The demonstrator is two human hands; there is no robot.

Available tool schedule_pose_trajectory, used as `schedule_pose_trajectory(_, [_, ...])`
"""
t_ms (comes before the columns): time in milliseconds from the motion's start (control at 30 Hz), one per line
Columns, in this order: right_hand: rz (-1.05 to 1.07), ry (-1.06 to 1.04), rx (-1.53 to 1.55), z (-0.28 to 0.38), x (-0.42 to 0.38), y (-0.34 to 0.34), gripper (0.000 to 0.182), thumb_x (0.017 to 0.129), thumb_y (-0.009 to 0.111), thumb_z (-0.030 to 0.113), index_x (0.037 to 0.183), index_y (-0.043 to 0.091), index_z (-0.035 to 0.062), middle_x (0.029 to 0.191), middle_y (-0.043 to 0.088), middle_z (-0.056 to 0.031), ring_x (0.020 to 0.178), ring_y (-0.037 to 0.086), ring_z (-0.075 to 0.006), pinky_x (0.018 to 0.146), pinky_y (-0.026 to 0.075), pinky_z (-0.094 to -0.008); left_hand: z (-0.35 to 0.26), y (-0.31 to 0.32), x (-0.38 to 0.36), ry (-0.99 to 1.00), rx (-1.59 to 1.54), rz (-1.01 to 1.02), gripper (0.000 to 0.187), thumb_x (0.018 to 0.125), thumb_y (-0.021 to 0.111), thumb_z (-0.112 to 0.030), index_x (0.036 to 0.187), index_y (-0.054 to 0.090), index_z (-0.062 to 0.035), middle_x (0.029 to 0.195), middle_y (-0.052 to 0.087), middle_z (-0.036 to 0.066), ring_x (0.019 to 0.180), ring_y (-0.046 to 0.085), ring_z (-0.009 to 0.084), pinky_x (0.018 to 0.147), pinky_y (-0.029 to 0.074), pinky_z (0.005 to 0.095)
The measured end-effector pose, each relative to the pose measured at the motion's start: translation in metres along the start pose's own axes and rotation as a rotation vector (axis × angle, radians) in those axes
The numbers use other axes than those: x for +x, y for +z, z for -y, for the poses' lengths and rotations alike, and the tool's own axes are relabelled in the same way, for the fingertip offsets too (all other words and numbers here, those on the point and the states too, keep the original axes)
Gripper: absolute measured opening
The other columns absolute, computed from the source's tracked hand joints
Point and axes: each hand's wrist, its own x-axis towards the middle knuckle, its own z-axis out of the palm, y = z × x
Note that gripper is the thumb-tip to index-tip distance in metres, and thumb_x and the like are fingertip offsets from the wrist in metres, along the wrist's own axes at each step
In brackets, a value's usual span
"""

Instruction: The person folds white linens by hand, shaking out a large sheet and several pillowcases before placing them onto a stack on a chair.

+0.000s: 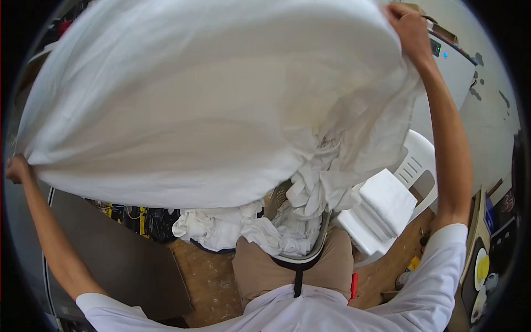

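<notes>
A large white cloth (210, 105) is stretched wide between my two raised hands and billows upward. At the far left, my left hand (19, 169) is closed on its edge. My right hand (408, 30) grips the cloth at the upper right, slightly blurred. Bunched folds hang from its right part down toward a basket (319, 252) by my lap. Inside the basket lie crumpled white cloths (293, 232), and another white heap (218, 227) rests just to its left.
A white plastic chair (423, 160) at the right bears a folded white stack (387, 202). Behind it stands a white appliance (456, 66) with a small lit panel. A dark flat surface (119, 254) lies at the left. A side table with dishes is at the lower right.
</notes>
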Motion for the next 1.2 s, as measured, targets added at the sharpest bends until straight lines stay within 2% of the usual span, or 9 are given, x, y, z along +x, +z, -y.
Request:
schedule_pose_trajectory(67, [-0.04, -0.364, -0.377, -0.061, 0.032, 0.007, 0.029, 0.085, 0.064, 0.026, 0.079, 0.07, -0.0015, 0.069, 0.066, -0.0174, 0.057, 0.06, -0.0243, 0.06, 0.048, -0.0376, -0.007, -0.005, 0.009, -0.02, -0.025, -0.095, 0.041, 0.083, 0.054, -0.026, 0.093, 0.065, 0.0127, 0.102, 0.063, 0.033, 0.102, 0.06, 0.0457, 0.094, 0.047, 0.0465])
schedule_pose_trajectory(167, [-0.416, -0.177, -0.256, -0.044, 0.078, -0.032, 0.033, 0.089, 0.062, 0.026, 0.089, 0.07, -0.0064, 0.072, 0.07, -0.0124, 0.064, 0.062, -0.0116, 0.059, 0.049, -0.0303, 0.04, 0.022, 0.079, -0.028, 0.129, -0.042, 0.043, 0.084, 0.053, -0.029, 0.094, 0.066, 0.0109, 0.102, 0.064, 0.031, 0.101, 0.061, 0.0453, 0.093, 0.047, 0.0469])
schedule_pose_trajectory(500, [0.236, 0.212, 0.476, -0.039, -0.059, 0.024, 0.021, 0.09, 0.064, 0.019, 0.092, 0.067, -0.0016, 0.081, 0.065, -0.0005, 0.077, 0.055, -0.0068, 0.072, 0.045, -0.0228, 0.075, -0.006, 0.08, 0.003, 0.235, -0.048, 0.046, 0.089, 0.048, -0.038, 0.097, 0.069, 0.0032, 0.104, 0.066, 0.024, 0.099, 0.062, 0.0425, 0.089, 0.046, 0.0474])
schedule_pose_trajectory(733, [0.466, 0.374, 0.568, -0.041, -0.136, 0.043, 0.017, 0.087, 0.068, 0.011, 0.099, 0.067, 0.0005, 0.081, 0.063, -0.0001, 0.076, 0.055, -0.0069, 0.071, 0.044, -0.0221, 0.182, 0.002, 0.123, -0.408, -0.754, 0.749, 0.044, 0.095, 0.055, -0.036, 0.116, 0.058, 0.0022, 0.109, 0.062, 0.014, 0.097, 0.06, 0.0246, 0.09, 0.046, 0.0387])
schedule_pose_trajectory(933, [0.526, 0.437, 0.357, -0.076, -0.17, 0.062, 0.022, 0.088, 0.066, 0.016, 0.103, 0.066, -0.0004, 0.079, 0.063, -0.0021, 0.071, 0.053, -0.0088, 0.068, 0.044, -0.0249, 0.171, -0.065, 0.047, -0.493, -0.824, 0.993, 0.047, 0.094, 0.058, -0.03, 0.12, 0.05, 0.0087, 0.114, 0.057, 0.014, 0.102, 0.057, 0.0224, 0.093, 0.047, 0.0368])
schedule_pose_trajectory(967, [0.531, 0.431, 0.399, -0.063, -0.168, 0.064, 0.022, 0.089, 0.064, 0.017, 0.101, 0.065, -0.0013, 0.079, 0.064, -0.0029, 0.072, 0.054, -0.0093, 0.068, 0.045, -0.0253, 0.164, -0.064, 0.038, -0.501, -0.819, 0.996, 0.047, 0.094, 0.058, -0.03, 0.12, 0.05, 0.0087, 0.114, 0.057, 0.014, 0.102, 0.057, 0.0224, 0.093, 0.047, 0.0368])
schedule_pose_trajectory(1033, [0.525, 0.427, 0.452, -0.025, -0.16, 0.068, 0.022, 0.089, 0.063, 0.017, 0.099, 0.065, -0.0022, 0.08, 0.064, -0.0037, 0.073, 0.055, -0.0097, 0.068, 0.045, -0.0257, 0.105, -0.067, 0.007, -0.418, -0.664, 0.236, 0.041, 0.094, 0.055, -0.021, 0.118, 0.05, 0.0112, 0.114, 0.057, 0.017, 0.104, 0.059, 0.0245, 0.092, 0.049, 0.0388])
schedule_pose_trajectory(1067, [0.559, 0.374, 0.565, 0.001, -0.154, 0.066, 0.021, 0.089, 0.062, 0.017, 0.096, 0.065, -0.0028, 0.078, 0.064, -0.0047, 0.072, 0.055, -0.0099, 0.067, 0.045, -0.0261, 0.058, -0.088, -0.032, -0.003, -0.745, 0.234, 0.039, 0.09, 0.056, -0.015, 0.119, 0.051, 0.0111, 0.114, 0.058, 0.02, 0.104, 0.06, 0.0285, 0.09, 0.051, 0.0397])
schedule_pose_trajectory(1200, [0.898, 0.232, 0.679, 0.094, -0.145, 0.057, 0.02, 0.091, 0.061, 0.016, 0.095, 0.063, -0.0035, 0.083, 0.062, -0.0005, 0.078, 0.053, -0.0063, 0.072, 0.044, -0.023, -0.226, -0.171, -0.338, 0.327, -0.872, 1.07, 0.03, 0.085, 0.058, -0.013, 0.112, 0.057, 0.001, 0.098, 0.062, 0.013, 0.086, 0.061, 0.0186, 0.075, 0.051, 0.0327])
